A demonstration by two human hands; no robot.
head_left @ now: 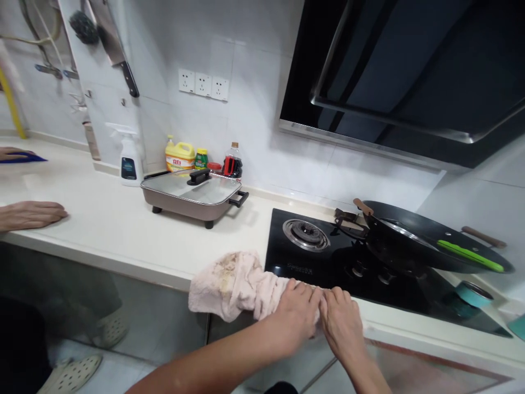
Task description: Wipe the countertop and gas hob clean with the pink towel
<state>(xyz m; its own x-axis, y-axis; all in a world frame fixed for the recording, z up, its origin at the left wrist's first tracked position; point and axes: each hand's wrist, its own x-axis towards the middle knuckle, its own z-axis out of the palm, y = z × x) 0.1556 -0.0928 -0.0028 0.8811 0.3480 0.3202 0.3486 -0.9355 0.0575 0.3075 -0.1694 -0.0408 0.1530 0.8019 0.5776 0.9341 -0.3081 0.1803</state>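
Observation:
A pale pink towel (241,284) with brown stains lies bunched over the counter's front edge, by the near side of the black gas stove (305,267). My left hand (297,309) is closed around the towel's right part. Right beside it, my right hand (340,317) has its fingers curled over the towel's right end at the stove's front edge. The two hands touch or nearly touch. Part of the cloth is hidden under my fingers.
A lidded electric pan (191,200) stands left of the stove, with a spray bottle (129,158) and a yellow detergent jug (180,157) behind. A wok (410,241) with a green-handled utensil (470,255) sits on the right burner. Another person's hand (33,215) rests on the counter at left.

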